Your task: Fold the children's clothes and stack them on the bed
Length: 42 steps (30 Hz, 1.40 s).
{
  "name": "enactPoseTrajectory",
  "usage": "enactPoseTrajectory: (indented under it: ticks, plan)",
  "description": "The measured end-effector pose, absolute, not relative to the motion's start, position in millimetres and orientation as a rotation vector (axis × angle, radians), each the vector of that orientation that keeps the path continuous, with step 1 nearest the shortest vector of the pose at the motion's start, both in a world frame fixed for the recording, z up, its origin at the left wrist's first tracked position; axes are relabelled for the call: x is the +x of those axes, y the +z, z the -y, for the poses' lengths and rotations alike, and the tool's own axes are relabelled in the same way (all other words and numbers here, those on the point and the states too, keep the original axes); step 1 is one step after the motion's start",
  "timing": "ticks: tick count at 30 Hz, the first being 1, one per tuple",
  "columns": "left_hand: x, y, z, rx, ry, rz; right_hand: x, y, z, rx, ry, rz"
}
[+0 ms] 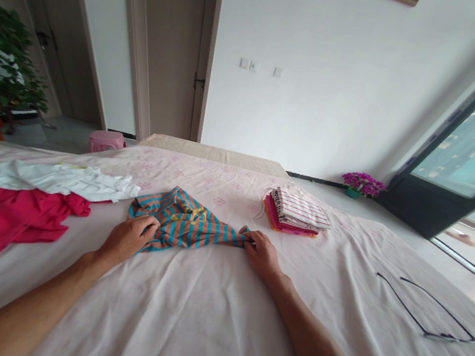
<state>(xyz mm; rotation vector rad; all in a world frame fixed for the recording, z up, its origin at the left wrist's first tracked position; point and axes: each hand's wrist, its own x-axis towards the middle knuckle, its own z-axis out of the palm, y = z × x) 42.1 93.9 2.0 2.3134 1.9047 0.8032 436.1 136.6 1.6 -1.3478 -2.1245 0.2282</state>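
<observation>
1. Striped garment (193, 232), blue-green and brownish orange, with a yellow print, lies spread at the centre of a pale sheet (198, 321). I take this garment as the middle of the clock, and 12 o'clock points away from the person.
2. The left hand (128, 238) is at 8 o'clock, on the wider part of the cloth. Its fingers are curled; I cannot tell if they grip the fabric or only press on it.
3. The right hand (262, 254) is at 3 o'clock. Its thumb and fingers pinch the narrow end of the same garment.
4. Between 3 and 4 o'clock, well apart from the right hand, eyeglasses (449, 337) lie with their arms unfolded.
5. At 9 o'clock there is a red garment (12, 221), loosely crumpled. A white garment (63, 179) lies just behind it, and its right end is just beside the striped cloth.
6. At 2 o'clock stands a folded pile (299, 211): on the top a white cloth with red lines, below it pink and orange layers.
7. Farther, beyond the sheet, I see a pink stool (106, 142) at 10 o'clock and purple flowers (364, 184) at 2 o'clock.
8. Farthest, a closed door (172, 43) is near 12 o'clock, beside a white wall (300, 116).
</observation>
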Motion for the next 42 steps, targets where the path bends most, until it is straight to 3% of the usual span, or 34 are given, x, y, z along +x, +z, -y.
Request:
enactPoseTrajectory:
  ticks: [20,30,36,39,42]
  plan:
    - [43,5,-94,2.139,0.905,-1.842,434,7,-133,-1.327,0.251,2.155]
    - [96,37,-67,1.418,1.176,-1.31,437,-3,-144,-1.105,0.768,1.386]
    - [134,40,-47,1.491,0.946,-0.831,450,-1,-148,-1.252,0.373,1.487]
    - [128,30,-53,1.647,1.015,-1.057,443,11,-134,-1.272,0.106,1.677]
    - [108,18,-68,1.942,1.075,-1.434,427,28,-110,-1.143,0.235,1.934]
